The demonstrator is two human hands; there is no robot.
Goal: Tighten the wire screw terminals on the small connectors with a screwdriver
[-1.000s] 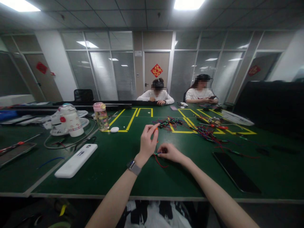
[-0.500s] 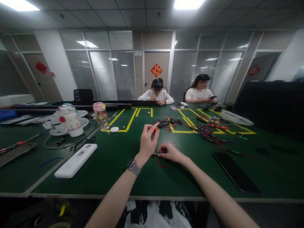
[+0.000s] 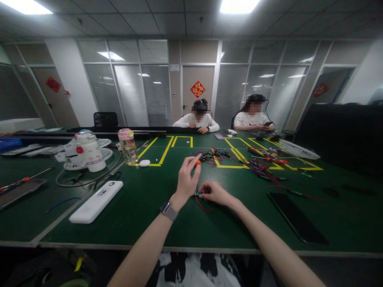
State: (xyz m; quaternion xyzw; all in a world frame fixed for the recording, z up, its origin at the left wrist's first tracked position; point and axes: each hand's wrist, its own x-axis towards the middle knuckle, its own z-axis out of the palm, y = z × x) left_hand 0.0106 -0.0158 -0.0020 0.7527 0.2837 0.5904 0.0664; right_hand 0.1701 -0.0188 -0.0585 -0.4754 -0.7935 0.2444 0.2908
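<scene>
My left hand (image 3: 187,178) is closed around a slim upright screwdriver (image 3: 198,163). Its orange end shows between thumb and fingers; most of the shaft is hidden. Directly below, a small green circuit board (image 3: 197,194) lies at the table surface. My right hand (image 3: 216,192) pinches the board's right side, its fingertips partly covering it. A red wire (image 3: 203,207) curves from the board toward me, and a bit of blue wire shows by the right fingertips. Beyond my hands lies a tangled pile of similar boards with red and blue wires (image 3: 217,153).
Another wired-board heap (image 3: 259,169) lies to the right, near red-handled pliers (image 3: 277,160). A black phone (image 3: 296,217) is right of me, a white power bank (image 3: 96,202) left. A bottle (image 3: 127,146) and white jug (image 3: 89,151) stand farther left. Two people sit across the table.
Both hands hold nearly the same place over the board. The left fingers have shifted very slightly around the screwdriver, and the whole view has moved a little.
</scene>
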